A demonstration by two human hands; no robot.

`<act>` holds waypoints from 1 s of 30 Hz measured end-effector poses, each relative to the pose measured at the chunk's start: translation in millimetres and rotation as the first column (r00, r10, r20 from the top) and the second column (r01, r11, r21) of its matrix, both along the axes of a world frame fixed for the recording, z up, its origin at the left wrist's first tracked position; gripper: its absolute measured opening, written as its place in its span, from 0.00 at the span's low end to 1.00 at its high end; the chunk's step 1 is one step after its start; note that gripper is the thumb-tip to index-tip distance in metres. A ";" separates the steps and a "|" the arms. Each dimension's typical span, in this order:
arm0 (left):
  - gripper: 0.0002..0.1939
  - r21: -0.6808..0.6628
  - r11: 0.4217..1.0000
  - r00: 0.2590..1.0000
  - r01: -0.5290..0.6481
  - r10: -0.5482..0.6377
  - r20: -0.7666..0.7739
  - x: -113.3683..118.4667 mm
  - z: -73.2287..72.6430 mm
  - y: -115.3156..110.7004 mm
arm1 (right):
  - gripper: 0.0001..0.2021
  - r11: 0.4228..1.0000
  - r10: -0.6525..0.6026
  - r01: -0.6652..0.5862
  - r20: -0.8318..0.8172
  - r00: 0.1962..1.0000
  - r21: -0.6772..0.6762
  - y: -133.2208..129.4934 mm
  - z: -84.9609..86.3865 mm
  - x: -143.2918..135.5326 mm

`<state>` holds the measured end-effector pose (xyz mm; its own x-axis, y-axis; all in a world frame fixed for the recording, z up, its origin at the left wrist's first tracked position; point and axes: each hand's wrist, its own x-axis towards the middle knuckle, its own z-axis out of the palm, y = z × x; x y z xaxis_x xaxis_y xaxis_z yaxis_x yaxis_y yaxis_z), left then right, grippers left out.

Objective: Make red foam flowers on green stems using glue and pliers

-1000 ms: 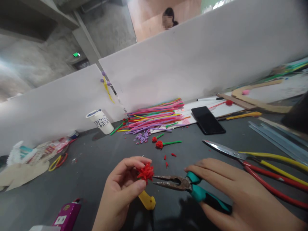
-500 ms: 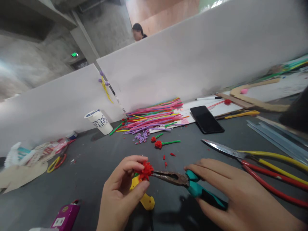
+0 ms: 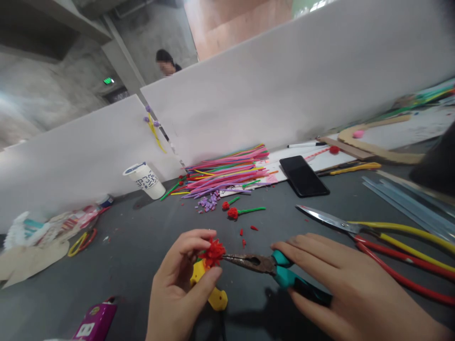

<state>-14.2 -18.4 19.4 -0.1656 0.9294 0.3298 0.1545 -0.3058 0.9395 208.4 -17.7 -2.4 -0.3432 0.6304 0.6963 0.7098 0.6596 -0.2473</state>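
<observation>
— Currently, where is the spiky red flower-shaped piece (image 3: pixel 213 252) positioned?

— It is pinched between the thumb and fingers of the left hand (image 3: pixel 177 282), above the dark grey tabletop (image 3: pixel 142 265). Its spikes are presented toward the right hand (image 3: pixel 337 274).

— How is the right hand engaged?

— It is wrapped around the teal-and-black handles of the rusty-nosed metal pliers (image 3: pixel 261 264).

— Which alignment is to be verified?

— The long axis of the pliers. It is slanted from the handles at lower right to the tips at upper left, and the tips are directed at the right side of the red piece. That piece is thus located to the left of the right hand, past the full nose; the left hand is nearer, being in contact.

— Is a spike gripped?

— The jaws are seen almost together at the spikes; whether one is caught between them cannot be told.
</observation>
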 end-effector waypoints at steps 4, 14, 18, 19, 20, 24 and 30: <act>0.20 -0.098 0.995 1.000 -0.023 0.023 0.003 -4.2 0.1 0.4 | 0.14 0.996 -0.026 0.023 0.030 0.999 0.089 1.3 0.9 2.5; 0.11 -0.174 0.985 0.990 -0.013 -0.012 -0.143 -11.2 -5.2 2.1 | 0.13 0.987 -0.049 0.032 0.099 0.994 0.160 2.6 -0.3 -0.1; 0.13 -0.173 0.983 0.985 -0.054 0.024 -0.169 -12.1 -6.9 0.6 | 0.13 0.994 -0.021 0.011 0.090 0.996 0.113 4.0 -2.9 1.2; 0.12 -0.201 0.979 0.990 -0.028 -0.001 -0.143 -12.9 -7.0 1.0 | 0.13 0.995 -0.014 0.005 0.090 0.996 0.102 4.5 -2.7 1.1; 0.12 -0.223 0.975 0.992 0.001 -0.029 -0.122 -13.8 -7.0 1.6 | 0.13 0.995 -0.010 0.001 0.087 0.996 0.097 4.9 -2.2 0.9; 0.11 -0.248 0.968 0.996 0.033 -0.052 -0.073 -15.1 -6.3 3.5 | 0.13 0.996 0.009 -0.016 0.073 0.997 0.092 5.7 0.5 0.4; 0.11 -0.281 0.958 0.996 0.054 -0.071 -0.051 -14.1 -7.1 4.1 | 0.13 0.998 0.015 -0.020 0.079 0.997 0.066 4.6 -1.3 1.6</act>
